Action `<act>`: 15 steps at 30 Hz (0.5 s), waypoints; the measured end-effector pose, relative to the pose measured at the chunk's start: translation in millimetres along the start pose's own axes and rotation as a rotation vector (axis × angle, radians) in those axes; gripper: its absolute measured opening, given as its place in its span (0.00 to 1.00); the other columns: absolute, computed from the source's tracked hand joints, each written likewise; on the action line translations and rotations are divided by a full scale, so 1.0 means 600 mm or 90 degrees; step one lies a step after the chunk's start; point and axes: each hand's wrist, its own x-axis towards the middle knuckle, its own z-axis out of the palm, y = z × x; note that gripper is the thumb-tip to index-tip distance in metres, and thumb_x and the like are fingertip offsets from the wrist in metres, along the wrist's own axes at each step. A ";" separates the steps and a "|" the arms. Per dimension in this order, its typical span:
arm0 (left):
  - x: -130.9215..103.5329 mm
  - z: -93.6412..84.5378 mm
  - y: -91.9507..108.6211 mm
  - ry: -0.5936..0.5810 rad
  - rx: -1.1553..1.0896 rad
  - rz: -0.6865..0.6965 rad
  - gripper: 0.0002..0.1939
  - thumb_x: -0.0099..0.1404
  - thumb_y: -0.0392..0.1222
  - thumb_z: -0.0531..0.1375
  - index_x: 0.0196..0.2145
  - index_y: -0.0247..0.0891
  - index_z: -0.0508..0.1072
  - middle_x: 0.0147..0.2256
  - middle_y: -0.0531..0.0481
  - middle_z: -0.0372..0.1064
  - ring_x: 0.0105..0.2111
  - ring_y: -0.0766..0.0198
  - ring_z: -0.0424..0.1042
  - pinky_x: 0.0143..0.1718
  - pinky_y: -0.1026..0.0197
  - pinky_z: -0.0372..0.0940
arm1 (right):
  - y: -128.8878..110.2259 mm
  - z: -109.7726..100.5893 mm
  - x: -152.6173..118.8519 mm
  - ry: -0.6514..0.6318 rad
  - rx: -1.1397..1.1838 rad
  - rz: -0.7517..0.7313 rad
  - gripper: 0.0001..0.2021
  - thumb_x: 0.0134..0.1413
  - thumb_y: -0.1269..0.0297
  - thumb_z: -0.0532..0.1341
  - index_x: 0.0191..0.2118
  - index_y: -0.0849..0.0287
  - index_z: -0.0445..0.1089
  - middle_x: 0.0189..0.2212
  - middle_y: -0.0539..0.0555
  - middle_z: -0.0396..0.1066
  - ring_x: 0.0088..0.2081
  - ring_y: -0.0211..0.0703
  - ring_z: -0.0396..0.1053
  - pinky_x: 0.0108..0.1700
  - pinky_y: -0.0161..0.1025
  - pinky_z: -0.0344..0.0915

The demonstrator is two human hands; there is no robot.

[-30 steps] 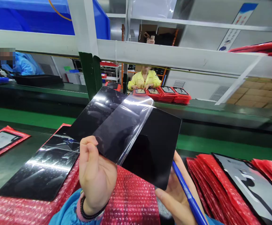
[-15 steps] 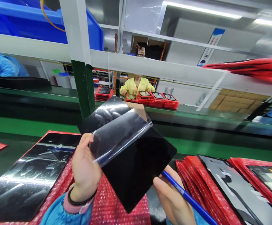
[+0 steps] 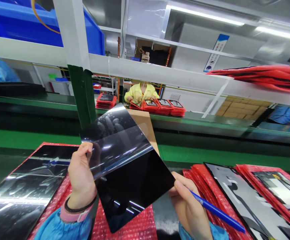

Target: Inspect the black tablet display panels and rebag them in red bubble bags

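Note:
A glossy black screen panel [image 3: 137,190] is held up tilted before me. Clear film [image 3: 114,140] covers its upper part, with a curled fold running across the middle; below the fold the black surface is bare. My left hand [image 3: 82,176] is closed at the left edge, pinching the film; whether it also grips the panel is hidden. My right hand [image 3: 190,203] pinches the panel's right corner between thumb and fingers. A blue pen [image 3: 217,210] is tucked in that same hand, pointing down to the right. Red bubble wrap [image 3: 127,223] lies beneath the panel.
Another film-covered black panel [image 3: 34,186] lies on red wrap at left. Red bubble bags [image 3: 210,196] and grey-backed screens [image 3: 250,196] are stacked at right. A white beam [image 3: 145,71] and green post [image 3: 81,96] stand ahead. Beyond, a person in yellow [image 3: 142,93] sits behind red stacks.
The film's lifted, curled part now lies flatter over the panel. My right hand has moved up onto the panel's right corner. The view has shifted slightly to the right.

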 end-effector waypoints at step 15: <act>-0.037 0.003 0.001 -0.179 0.014 -0.024 0.10 0.53 0.43 0.58 0.18 0.37 0.71 0.24 0.51 0.65 0.29 0.61 0.64 0.30 0.61 0.60 | -0.041 0.015 0.010 -0.036 -0.107 0.066 0.14 0.39 0.52 0.71 0.32 0.53 0.78 0.35 0.51 0.76 0.42 0.50 0.70 0.48 0.45 0.64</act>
